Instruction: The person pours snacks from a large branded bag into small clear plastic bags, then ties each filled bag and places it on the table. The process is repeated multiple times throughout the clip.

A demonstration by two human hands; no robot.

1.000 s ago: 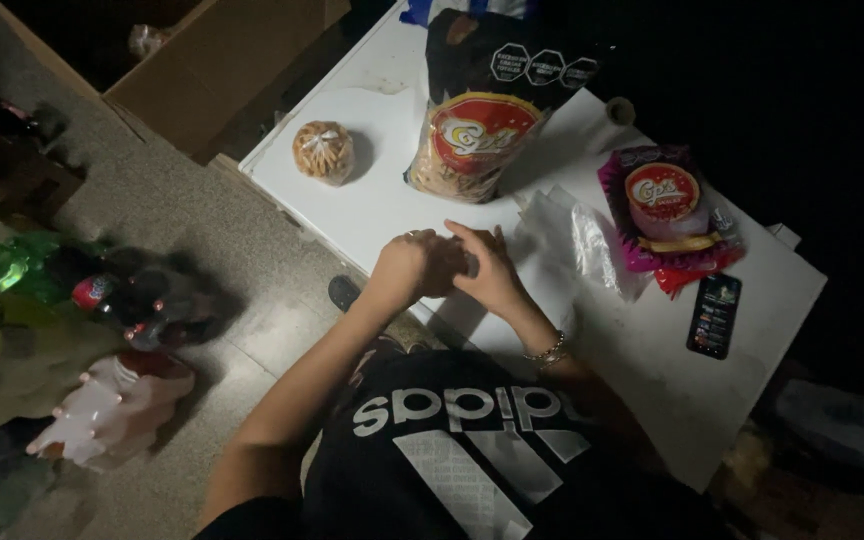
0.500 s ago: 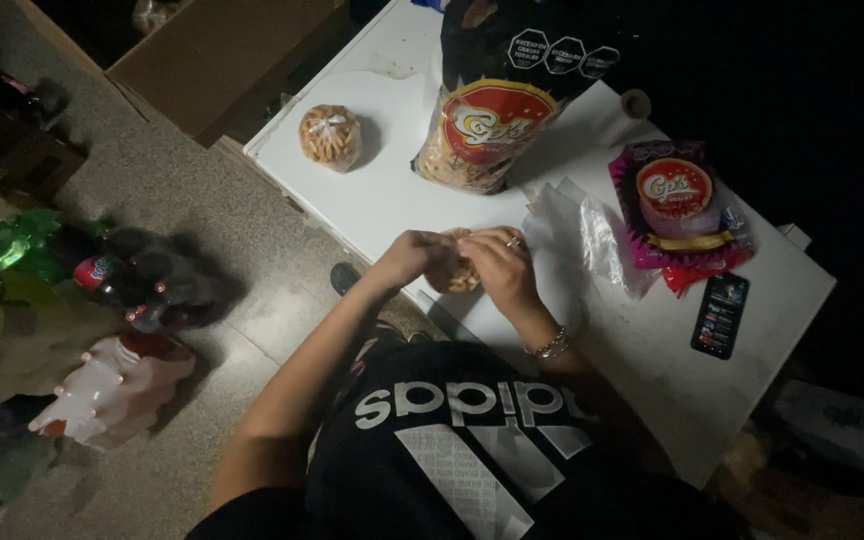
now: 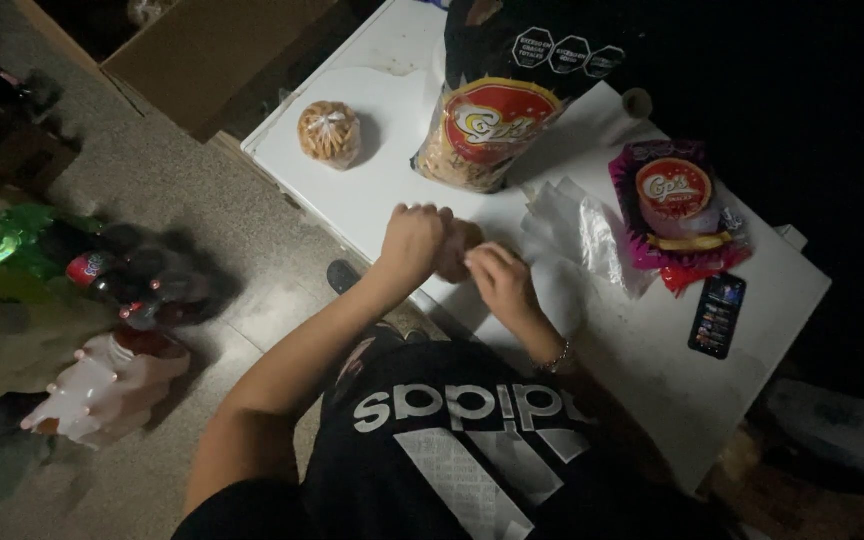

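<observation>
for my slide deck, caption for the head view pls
Both hands, left and right, knot a small snack bag on a white table.

I see a white table (image 3: 392, 190) under my hands. Just above my left hand (image 3: 414, 240) stands a big snack bag (image 3: 492, 120), black on top, with a red and yellow round emblem over tan snacks. Further left of that hand sits a small clear bag (image 3: 329, 133) of golden-brown snacks. To the right of my right hand (image 3: 500, 282) lie clear plastic bags (image 3: 582, 235), then a pink and purple packet (image 3: 677, 205) with a red circle, and a black phone (image 3: 717, 315). Below the hands, my shirt (image 3: 452, 450) is black with white stripes. Far left are green bottles (image 3: 2, 240).
</observation>
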